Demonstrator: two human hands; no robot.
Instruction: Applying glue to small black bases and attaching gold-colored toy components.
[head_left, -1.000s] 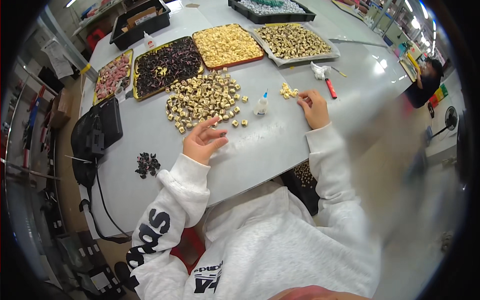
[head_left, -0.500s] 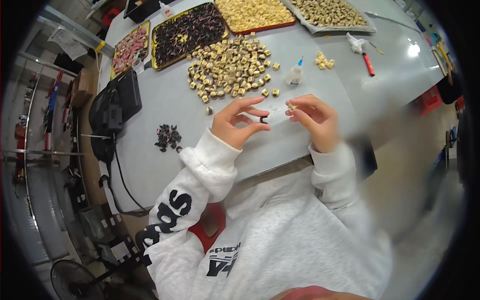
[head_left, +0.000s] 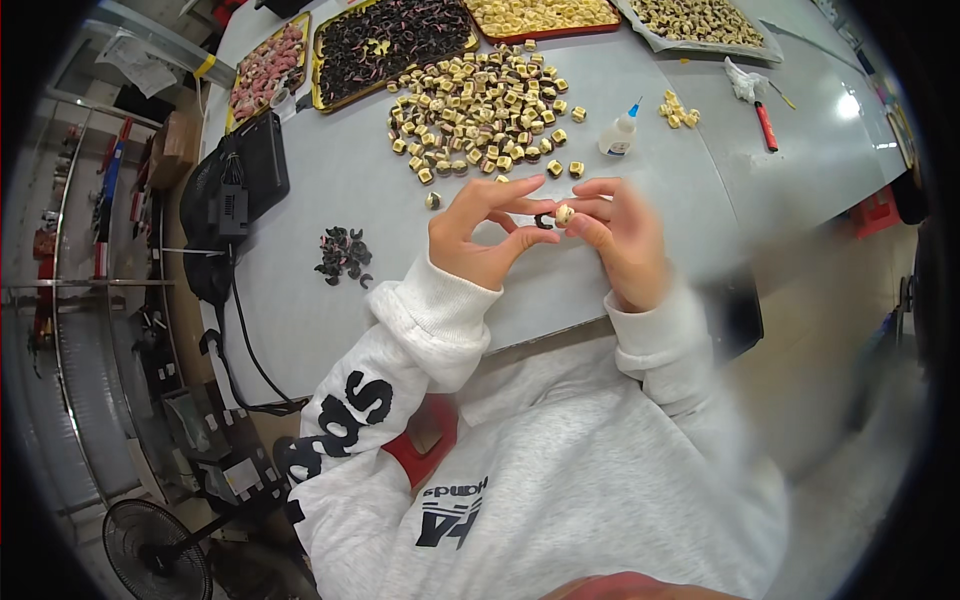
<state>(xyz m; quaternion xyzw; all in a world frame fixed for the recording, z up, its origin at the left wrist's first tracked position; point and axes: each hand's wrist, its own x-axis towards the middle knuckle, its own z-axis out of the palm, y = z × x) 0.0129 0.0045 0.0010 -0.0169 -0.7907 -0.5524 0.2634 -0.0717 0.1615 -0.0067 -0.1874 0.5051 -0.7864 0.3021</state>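
My left hand (head_left: 484, 232) pinches a small black C-shaped piece (head_left: 543, 221) between thumb and fingers. In my right hand (head_left: 630, 240), thumb and fingers grip a small cream-coloured piece (head_left: 564, 215), right beside the black one; I cannot tell whether the two touch. Beyond my hands spreads a heap of cream-and-dark cube-like pieces (head_left: 480, 110). To the left of my left forearm lies a small pile of black curved pieces (head_left: 343, 254). A few loose cream pieces (head_left: 678, 110) sit farther right, past a small bottle with a blue needle tip (head_left: 619, 134).
Along the far side stand trays of pink pieces (head_left: 270, 72), black pieces (head_left: 390, 50), cream pieces (head_left: 545, 15) and mixed pieces (head_left: 695, 24). A black bag (head_left: 215, 210) with a cable is at left. A red marker (head_left: 766, 128) and white tissue (head_left: 744, 80) lie at right.
My hands have come together, bringing the cream piece next to the black one. The whole view has shifted slightly, with the table contents appearing farther up and right.
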